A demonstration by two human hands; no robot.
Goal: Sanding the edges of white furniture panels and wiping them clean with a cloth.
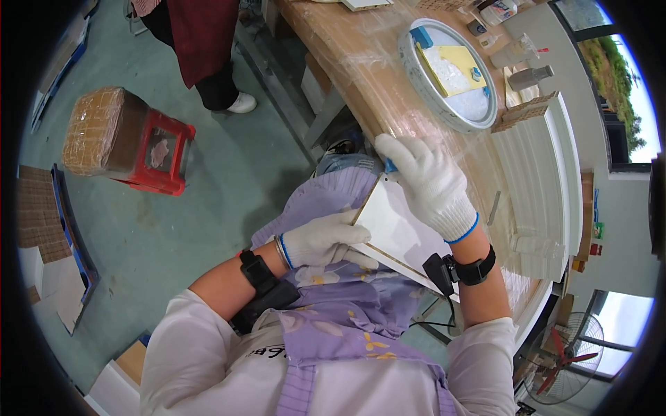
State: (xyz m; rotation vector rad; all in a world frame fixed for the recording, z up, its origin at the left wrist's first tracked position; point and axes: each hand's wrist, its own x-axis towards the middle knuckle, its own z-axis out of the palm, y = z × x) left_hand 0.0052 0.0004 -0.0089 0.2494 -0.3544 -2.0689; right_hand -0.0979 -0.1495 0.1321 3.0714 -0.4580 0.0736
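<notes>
Panel held over the lap, between the person's body and the edge of the counter: a flat, thin, rectangular white board with a pale wooden edge showing along its lower side, tilted so that its broad white face is turned up toward the camera. Left hand, in a white knit glove with a blue cuff, is closed on the panel's near left edge, fingers curled over the face and thumb beneath; this grip is tight on the board. Right hand, gloved alike, lies over the panel's far upper corner with fingers bent down across it, pressing a small blue tool against that corner; only a tip of the tool shows, so its kind cannot be told. Both wrists carry black bands. A purple flowered apron lies beneath the panel. On the counter, well apart from the hands, stands a round metal tray holding a yellow sheet, with a stack of white mouldings to its right. On the floor at left stands a red stool.
</notes>
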